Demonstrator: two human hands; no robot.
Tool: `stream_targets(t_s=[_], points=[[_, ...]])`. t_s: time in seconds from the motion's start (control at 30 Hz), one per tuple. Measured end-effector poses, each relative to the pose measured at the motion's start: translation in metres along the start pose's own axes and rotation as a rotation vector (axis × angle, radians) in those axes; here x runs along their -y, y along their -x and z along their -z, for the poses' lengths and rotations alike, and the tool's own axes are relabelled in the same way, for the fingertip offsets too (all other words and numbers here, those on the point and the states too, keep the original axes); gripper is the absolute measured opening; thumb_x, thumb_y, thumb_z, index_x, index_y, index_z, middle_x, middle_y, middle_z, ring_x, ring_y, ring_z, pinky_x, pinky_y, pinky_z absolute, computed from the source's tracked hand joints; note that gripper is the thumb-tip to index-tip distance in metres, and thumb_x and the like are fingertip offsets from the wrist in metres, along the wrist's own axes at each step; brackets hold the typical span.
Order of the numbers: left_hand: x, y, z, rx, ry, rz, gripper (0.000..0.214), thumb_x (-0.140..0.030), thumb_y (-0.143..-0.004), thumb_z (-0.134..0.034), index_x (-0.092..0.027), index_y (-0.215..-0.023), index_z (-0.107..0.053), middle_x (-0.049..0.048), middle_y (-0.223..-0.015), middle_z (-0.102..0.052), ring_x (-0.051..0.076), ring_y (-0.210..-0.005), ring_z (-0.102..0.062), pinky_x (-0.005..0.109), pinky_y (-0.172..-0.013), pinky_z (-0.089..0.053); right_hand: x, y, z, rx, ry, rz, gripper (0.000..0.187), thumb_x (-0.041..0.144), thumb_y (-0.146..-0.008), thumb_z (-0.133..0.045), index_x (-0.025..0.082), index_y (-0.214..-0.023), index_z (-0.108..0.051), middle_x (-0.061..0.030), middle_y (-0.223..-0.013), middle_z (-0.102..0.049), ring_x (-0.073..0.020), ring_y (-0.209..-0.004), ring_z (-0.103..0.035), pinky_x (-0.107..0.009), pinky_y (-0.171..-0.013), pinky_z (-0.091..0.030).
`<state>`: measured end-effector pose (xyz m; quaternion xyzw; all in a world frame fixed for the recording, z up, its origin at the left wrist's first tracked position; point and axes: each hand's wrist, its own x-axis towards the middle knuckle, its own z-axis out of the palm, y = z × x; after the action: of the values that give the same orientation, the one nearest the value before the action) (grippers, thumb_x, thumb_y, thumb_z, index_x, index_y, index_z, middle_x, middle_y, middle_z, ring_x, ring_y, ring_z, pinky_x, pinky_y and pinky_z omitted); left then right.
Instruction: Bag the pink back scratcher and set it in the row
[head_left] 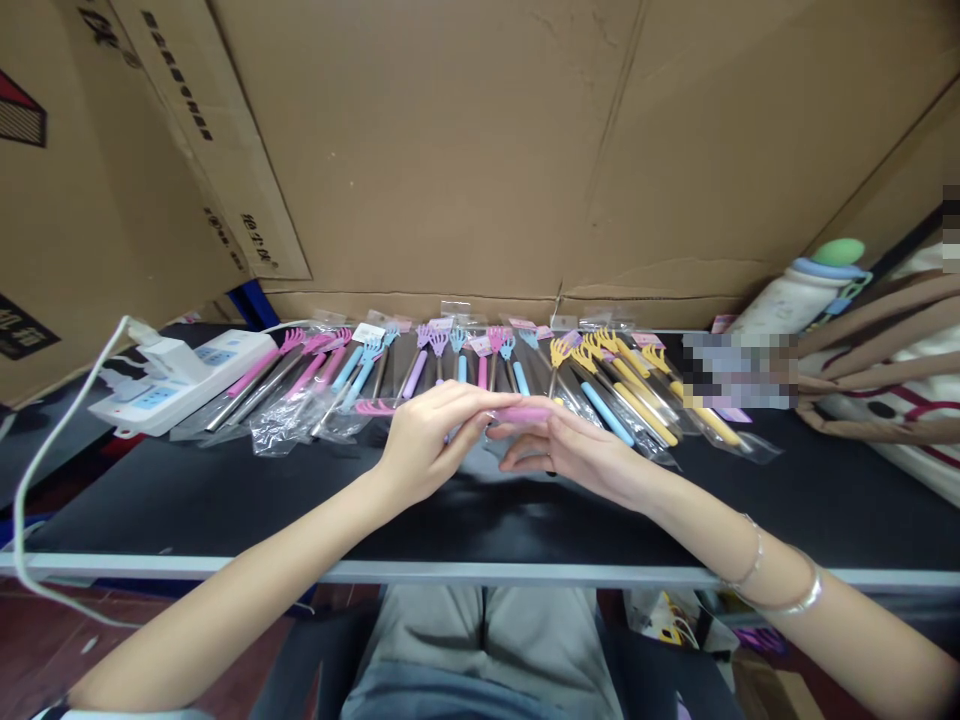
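My left hand (427, 440) and my right hand (570, 450) meet over the middle of the black table (225, 500). Together they hold a pink back scratcher (517, 413) lying crosswise, its pink claw head (373, 407) sticking out to the left past my left fingers. My right fingers pinch its pink handle end. Whether it sits in a clear bag I cannot tell. Behind my hands lies a row of bagged back scratchers (450, 365) in pink, purple, blue and yellow, fanned along the far edge.
A white power strip (180, 385) with a plugged adapter and cable sits at the left. Large cardboard boxes (480, 150) wall off the back. A bottle with a green cap (802, 290) and a striped bag (892, 370) lie at right. The table's front edge (480, 572) runs above my lap.
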<state>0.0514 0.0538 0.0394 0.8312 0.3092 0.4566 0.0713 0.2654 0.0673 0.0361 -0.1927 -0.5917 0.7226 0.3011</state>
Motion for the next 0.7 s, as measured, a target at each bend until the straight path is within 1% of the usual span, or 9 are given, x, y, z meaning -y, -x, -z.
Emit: stream_targets(t_s=[0.1, 0.2, 0.33, 0.4, 0.5, 0.57, 0.63, 0.7], points=[[-0.002, -0.001, -0.001, -0.001, 0.013, 0.017, 0.029, -0.026, -0.095, -0.039, -0.022, -0.111, -0.063, 0.005, -0.098, -0.068, 0.017, -0.089, -0.06, 0.03, -0.079, -0.045, 0.0, -0.001, 0.001, 0.014, 0.006, -0.032, 0.032, 0.041, -0.09, -0.051, 0.022, -0.116, -0.051, -0.0071, -0.111, -0.063, -0.0159, -0.094, -0.062, -0.038, -0.089, -0.045], [-0.003, -0.002, -0.004, 0.007, 0.016, 0.009, 0.027, -0.023, -0.095, -0.04, -0.021, -0.109, -0.063, 0.0045, -0.102, -0.068, 0.016, -0.091, -0.06, 0.03, -0.08, -0.046, -0.004, -0.005, 0.004, 0.02, 0.064, -0.073, 0.026, 0.037, -0.091, -0.052, 0.02, -0.111, -0.05, -0.0047, -0.096, -0.065, -0.0144, -0.089, -0.063, -0.035, -0.085, -0.047], [-0.003, -0.002, -0.008, 0.021, -0.004, -0.036, 0.026, -0.02, -0.094, -0.041, -0.021, -0.109, -0.063, 0.0028, -0.101, -0.069, 0.014, -0.091, -0.061, 0.026, -0.078, -0.046, -0.005, -0.012, 0.006, -0.013, 0.097, -0.03, 0.022, 0.036, -0.088, -0.057, 0.019, -0.1, -0.049, 0.0001, -0.078, -0.065, -0.0108, -0.077, -0.063, -0.028, -0.077, -0.048], [-0.003, -0.002, -0.009, 0.017, -0.017, -0.043, 0.026, -0.02, -0.094, -0.041, -0.021, -0.108, -0.063, 0.0025, -0.102, -0.069, 0.013, -0.091, -0.061, 0.026, -0.078, -0.046, -0.003, -0.014, 0.007, -0.002, 0.12, -0.021, 0.023, 0.036, -0.087, -0.058, 0.019, -0.098, -0.048, 0.0005, -0.077, -0.064, -0.0103, -0.076, -0.062, -0.027, -0.075, -0.049], [-0.003, -0.003, -0.01, 0.028, -0.064, -0.076, 0.026, -0.02, -0.094, -0.041, -0.022, -0.109, -0.063, 0.0021, -0.107, -0.068, 0.014, -0.092, -0.06, 0.026, -0.081, -0.047, -0.001, -0.015, 0.008, 0.055, 0.179, -0.046, 0.028, 0.04, -0.088, -0.055, 0.019, -0.103, -0.047, -0.0024, -0.088, -0.064, -0.012, -0.079, -0.064, -0.029, -0.075, -0.05], [-0.005, -0.005, -0.01, 0.051, -0.115, -0.115, 0.026, -0.021, -0.094, -0.043, -0.023, -0.111, -0.062, 0.0011, -0.11, -0.067, 0.014, -0.093, -0.059, 0.026, -0.083, -0.047, 0.0, -0.015, 0.008, 0.065, 0.231, -0.034, 0.031, 0.043, -0.088, -0.054, 0.018, -0.105, -0.047, -0.003, -0.091, -0.063, -0.0133, -0.08, -0.064, -0.03, -0.077, -0.051], [-0.007, -0.006, -0.009, 0.085, -0.173, -0.143, 0.025, -0.023, -0.093, -0.045, -0.024, -0.114, -0.06, 0.0009, -0.114, -0.065, 0.013, -0.096, -0.058, 0.026, -0.085, -0.047, 0.002, -0.013, 0.007, 0.021, 0.28, 0.01, 0.029, 0.043, -0.088, -0.053, 0.019, -0.104, -0.048, -0.001, -0.088, -0.061, -0.0134, -0.079, -0.065, -0.03, -0.078, -0.051], [-0.01, -0.008, -0.007, 0.12, -0.223, -0.153, 0.028, -0.028, -0.092, -0.047, -0.023, -0.119, -0.056, 0.0023, -0.119, -0.063, 0.014, -0.102, -0.057, 0.027, -0.087, -0.048, 0.006, -0.01, 0.005, -0.052, 0.332, 0.062, 0.024, 0.041, -0.09, -0.051, 0.02, -0.101, -0.05, 0.0008, -0.085, -0.06, -0.0125, -0.077, -0.064, -0.029, -0.076, -0.051]])
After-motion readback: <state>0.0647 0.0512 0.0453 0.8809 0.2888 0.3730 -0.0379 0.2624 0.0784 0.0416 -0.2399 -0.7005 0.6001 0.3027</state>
